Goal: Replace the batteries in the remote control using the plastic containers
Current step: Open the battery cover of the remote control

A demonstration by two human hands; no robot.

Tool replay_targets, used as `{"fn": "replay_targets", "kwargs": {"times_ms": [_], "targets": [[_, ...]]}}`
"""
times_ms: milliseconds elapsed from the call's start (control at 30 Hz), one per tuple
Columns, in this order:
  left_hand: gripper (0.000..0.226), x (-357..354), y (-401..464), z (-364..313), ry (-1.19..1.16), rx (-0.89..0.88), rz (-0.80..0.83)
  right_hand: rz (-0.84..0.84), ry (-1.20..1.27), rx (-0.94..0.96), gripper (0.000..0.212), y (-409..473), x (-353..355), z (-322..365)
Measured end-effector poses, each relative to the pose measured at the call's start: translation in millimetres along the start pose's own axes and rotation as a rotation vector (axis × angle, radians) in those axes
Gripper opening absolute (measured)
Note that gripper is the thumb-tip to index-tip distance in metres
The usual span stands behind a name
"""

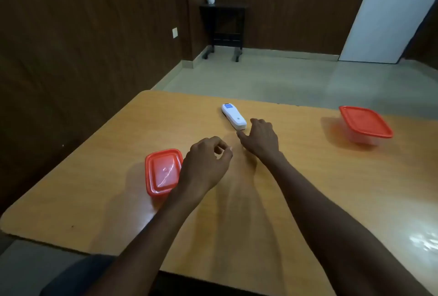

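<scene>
A white remote control [233,116] lies face down on the wooden table [308,177], near its far edge. My right hand [262,138] is just behind the remote's near end, fingers spread, holding nothing; whether the fingertips touch it I cannot tell. My left hand [207,161] hovers over the table's middle with fingers loosely curled and nothing in them. A small clear plastic container with a red lid [162,172] stands shut right beside my left wrist. A second red-lidded container [365,125] stands shut at the far right.
The table's rounded left corner and far edge drop to a tiled floor [260,77]. A dark wood-panelled wall runs along the left. A small black stand [222,27] with a white pot and a white door [388,18] lie far behind.
</scene>
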State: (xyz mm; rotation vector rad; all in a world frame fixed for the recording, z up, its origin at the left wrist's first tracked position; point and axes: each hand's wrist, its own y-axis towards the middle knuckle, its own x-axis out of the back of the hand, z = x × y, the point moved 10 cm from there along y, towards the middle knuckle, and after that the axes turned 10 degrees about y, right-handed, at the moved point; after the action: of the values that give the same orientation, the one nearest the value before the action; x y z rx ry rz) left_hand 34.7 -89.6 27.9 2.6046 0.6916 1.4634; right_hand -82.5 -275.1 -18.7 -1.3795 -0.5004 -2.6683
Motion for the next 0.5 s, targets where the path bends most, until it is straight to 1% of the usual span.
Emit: {"fn": "replay_targets", "kwargs": {"times_ms": [133, 267, 300, 400, 433, 500], "targets": [[0.018, 0.3, 12.2, 13.6, -0.010, 0.047, -0.065, 0.067, -0.047, -0.041, 0.054, 34.7, -27.7, 8.5], [0.018, -9.4, 16.3, 21.1, -0.007, 0.078, -0.030, 0.009, -0.031, -0.056, 0.043, 45.9, -32.5, 7.4], [0.017, -11.0, 16.6, 21.8, -0.037, 0.096, -0.026, -0.007, -0.012, -0.062, 0.040, 41.8, -29.9, 5.8], [0.016, -21.1, 17.0, 23.2, -0.220, 0.182, 0.029, -0.043, 0.075, -0.066, 0.039, 11.1, -14.0, 0.4], [0.020, -27.8, 16.1, 24.2, -0.306, 0.223, 0.061, -0.053, 0.117, -0.053, 0.039, -5.1, -6.3, -1.0], [0.035, -46.0, 8.8, 26.3, -0.506, 0.351, 0.148, -0.058, 0.190, -0.012, 0.038, -43.7, 11.5, -1.3]]}}
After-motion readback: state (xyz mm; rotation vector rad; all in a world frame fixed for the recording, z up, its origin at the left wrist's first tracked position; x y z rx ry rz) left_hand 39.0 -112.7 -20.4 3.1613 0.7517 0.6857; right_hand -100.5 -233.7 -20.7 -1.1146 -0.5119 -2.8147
